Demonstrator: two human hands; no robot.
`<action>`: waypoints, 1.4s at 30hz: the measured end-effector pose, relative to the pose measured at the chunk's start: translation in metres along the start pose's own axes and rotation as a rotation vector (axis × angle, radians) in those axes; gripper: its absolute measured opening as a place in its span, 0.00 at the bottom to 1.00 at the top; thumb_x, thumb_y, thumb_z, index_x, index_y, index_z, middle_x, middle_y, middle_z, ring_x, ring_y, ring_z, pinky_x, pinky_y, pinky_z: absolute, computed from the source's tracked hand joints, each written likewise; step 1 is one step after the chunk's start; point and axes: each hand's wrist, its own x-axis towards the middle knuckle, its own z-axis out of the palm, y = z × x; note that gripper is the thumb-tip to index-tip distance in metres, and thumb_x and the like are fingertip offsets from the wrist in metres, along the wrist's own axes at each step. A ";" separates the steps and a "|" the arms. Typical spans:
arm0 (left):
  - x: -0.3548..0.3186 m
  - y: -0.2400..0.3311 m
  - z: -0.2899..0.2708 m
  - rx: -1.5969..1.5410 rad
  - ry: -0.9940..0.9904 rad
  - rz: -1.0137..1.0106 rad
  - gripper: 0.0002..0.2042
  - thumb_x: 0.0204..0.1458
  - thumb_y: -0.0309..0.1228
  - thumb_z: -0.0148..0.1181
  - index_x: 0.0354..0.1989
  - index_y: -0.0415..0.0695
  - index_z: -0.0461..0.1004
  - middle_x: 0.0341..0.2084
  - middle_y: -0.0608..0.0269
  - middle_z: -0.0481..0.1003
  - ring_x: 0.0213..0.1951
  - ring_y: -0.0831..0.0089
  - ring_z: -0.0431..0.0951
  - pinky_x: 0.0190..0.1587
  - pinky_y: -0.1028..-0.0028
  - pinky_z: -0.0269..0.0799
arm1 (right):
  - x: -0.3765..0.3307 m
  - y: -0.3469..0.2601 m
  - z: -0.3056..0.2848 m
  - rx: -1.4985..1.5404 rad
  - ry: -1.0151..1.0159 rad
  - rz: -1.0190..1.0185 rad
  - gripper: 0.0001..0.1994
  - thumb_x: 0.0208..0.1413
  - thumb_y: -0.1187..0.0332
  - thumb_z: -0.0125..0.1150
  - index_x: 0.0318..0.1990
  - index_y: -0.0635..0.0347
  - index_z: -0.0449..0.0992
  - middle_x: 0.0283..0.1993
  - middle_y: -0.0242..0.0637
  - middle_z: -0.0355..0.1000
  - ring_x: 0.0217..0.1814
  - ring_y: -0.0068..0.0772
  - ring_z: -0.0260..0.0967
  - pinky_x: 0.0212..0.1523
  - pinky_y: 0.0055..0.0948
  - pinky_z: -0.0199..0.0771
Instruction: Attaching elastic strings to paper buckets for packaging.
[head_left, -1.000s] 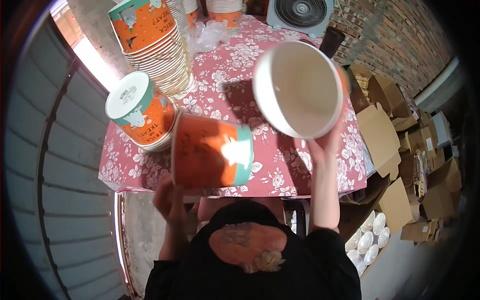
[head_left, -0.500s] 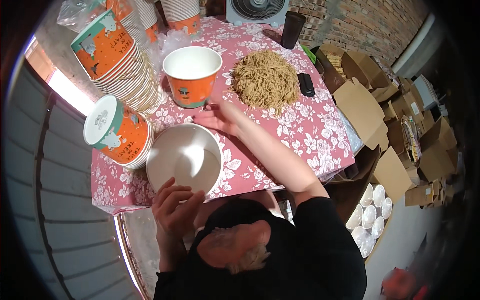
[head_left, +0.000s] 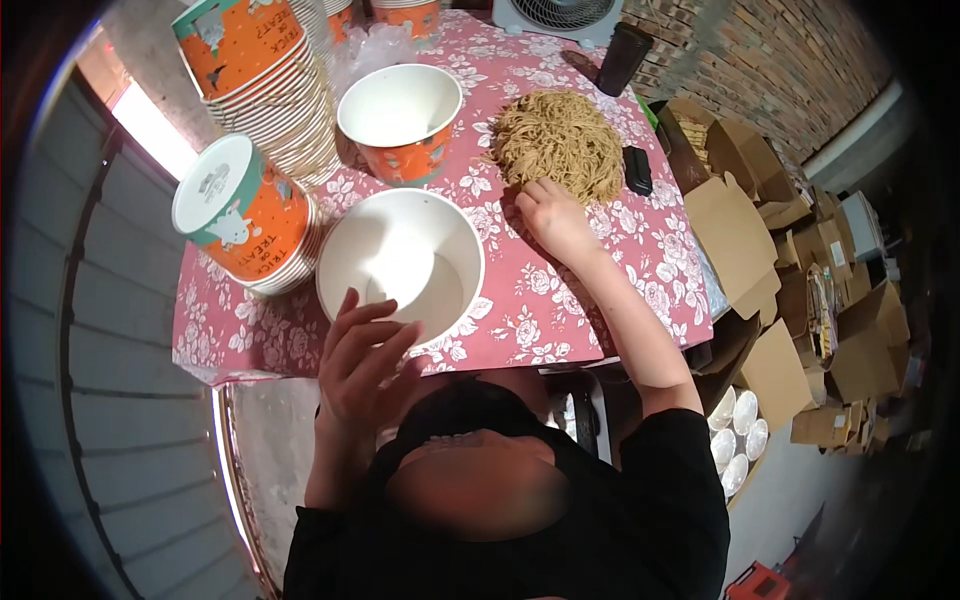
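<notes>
A white-lined paper bucket (head_left: 450, 255) lies tipped at the near side of the table, its mouth toward me. My left hand (head_left: 365, 360) is at its near rim, open, fingers apart and holding nothing; whether it touches the rim I cannot tell. My right hand (head_left: 556, 222) has its fingers curled at the near left edge of a heap of tan cords (head_left: 560, 140). What its fingertips hold, if anything, is hidden. Behind the tipped bucket, an orange paper bucket (head_left: 405, 160) with a green base stands upright.
At the left lie a short stack of orange buckets (head_left: 255, 220) and a tall leaning stack (head_left: 275, 100). A black cup (head_left: 624, 60), a small black object (head_left: 637, 170) and a fan (head_left: 560, 15) are farther back on the flowered tablecloth (head_left: 530, 330). Open cardboard boxes (head_left: 735, 235) crowd the right.
My right hand has moved right, from beside the buckets to the cord heap, and its fingers have curled. My left hand stays by the tipped bucket. The whole view has shifted slightly.
</notes>
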 end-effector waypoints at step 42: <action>-0.033 0.039 -0.008 -0.392 0.097 -0.101 0.12 0.33 0.27 0.74 0.31 0.47 0.83 0.26 0.67 0.78 0.34 0.64 0.82 0.37 0.72 0.74 | -0.082 -0.213 -0.147 1.014 0.196 0.119 0.09 0.48 0.81 0.74 0.38 0.67 0.83 0.34 0.39 0.78 0.29 0.29 0.74 0.26 0.25 0.73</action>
